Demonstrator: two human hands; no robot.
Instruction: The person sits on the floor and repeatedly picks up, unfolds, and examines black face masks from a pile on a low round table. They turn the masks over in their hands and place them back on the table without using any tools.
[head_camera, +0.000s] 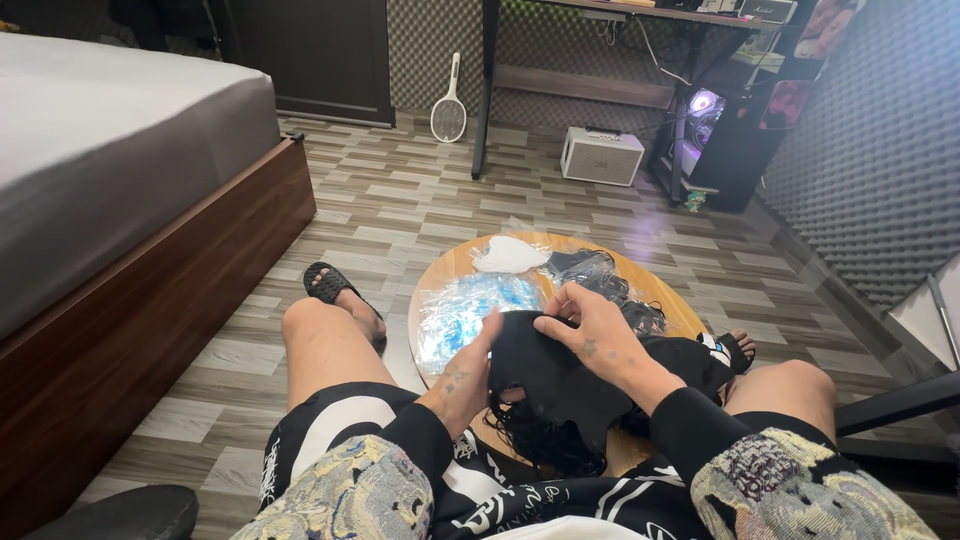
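At the lower centre of the frame, over the round bench (660, 305), a black mask (555, 385) is pinched shut between the left hand (462, 382) and right hand (598, 338), and is best kept taut while its edge is handled.

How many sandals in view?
2. One black sandal on the foot left of the round wooden table, one sandal on the foot at its right edge, partly hidden behind the black fabric.
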